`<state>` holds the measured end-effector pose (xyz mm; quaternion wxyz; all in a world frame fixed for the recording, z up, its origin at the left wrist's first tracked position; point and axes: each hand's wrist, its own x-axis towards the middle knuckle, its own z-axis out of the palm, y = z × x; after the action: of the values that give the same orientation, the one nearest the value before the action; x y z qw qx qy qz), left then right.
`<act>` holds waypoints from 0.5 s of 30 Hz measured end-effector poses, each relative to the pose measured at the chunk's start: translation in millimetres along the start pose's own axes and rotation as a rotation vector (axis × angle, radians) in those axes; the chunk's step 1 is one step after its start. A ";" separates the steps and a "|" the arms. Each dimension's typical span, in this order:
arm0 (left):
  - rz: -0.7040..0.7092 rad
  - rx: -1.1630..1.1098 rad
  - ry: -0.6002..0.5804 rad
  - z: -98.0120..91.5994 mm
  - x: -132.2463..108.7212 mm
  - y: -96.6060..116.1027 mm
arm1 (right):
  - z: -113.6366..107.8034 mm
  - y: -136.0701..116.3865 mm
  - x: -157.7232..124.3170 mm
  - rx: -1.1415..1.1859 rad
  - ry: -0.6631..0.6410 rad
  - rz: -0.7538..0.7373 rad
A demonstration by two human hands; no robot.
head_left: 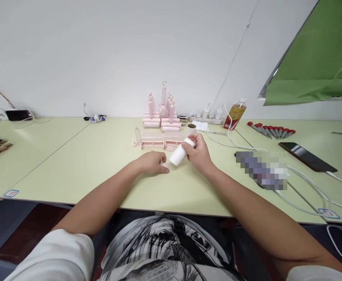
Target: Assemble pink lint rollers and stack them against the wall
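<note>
A white paper roll is tilted above the table, and my right hand grips its upper end between thumb and fingers. To its left, my left hand is closed round a small pale pink round piece at the tabletop; the fingers cover most of it. Just beyond my hands lie two open pink plastic housings, a left one and a right one. A small pink disc lies by the right housing. Beside the left housing stands a clear pinkish tube, with a small pink part near it.
Pink boxes with several upright pink tubes stand against the wall. A brown-cored roll, power strip, drink bottle and red-capped pens are at the back right. Phones and white cables lie right.
</note>
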<state>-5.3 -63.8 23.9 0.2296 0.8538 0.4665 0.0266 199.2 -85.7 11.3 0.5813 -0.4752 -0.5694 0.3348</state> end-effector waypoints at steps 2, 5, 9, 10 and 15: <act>0.009 -0.034 -0.001 1.8 1.2 0.1 | -0.6 -1.1 0.0 0.006 0.023 0.012; -0.009 -0.072 0.046 1.3 3.9 -5.4 | -0.1 -4.3 -1.2 0.044 0.001 0.034; -0.110 -0.436 0.074 -3.0 6.6 -10.8 | 0.9 -6.9 -2.1 0.102 0.014 0.053; -0.144 -0.598 0.056 -4.4 7.1 -10.6 | 0.9 -7.1 -2.0 0.115 0.022 0.055; -0.139 -1.084 0.077 -8.7 10.2 -6.3 | 0.7 -5.9 -2.3 0.148 0.017 0.043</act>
<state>-6.7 -49.5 27.3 0.6208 0.5786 0.4495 0.2790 197.3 -89.6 16.0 0.6125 -0.4459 -0.5275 0.3844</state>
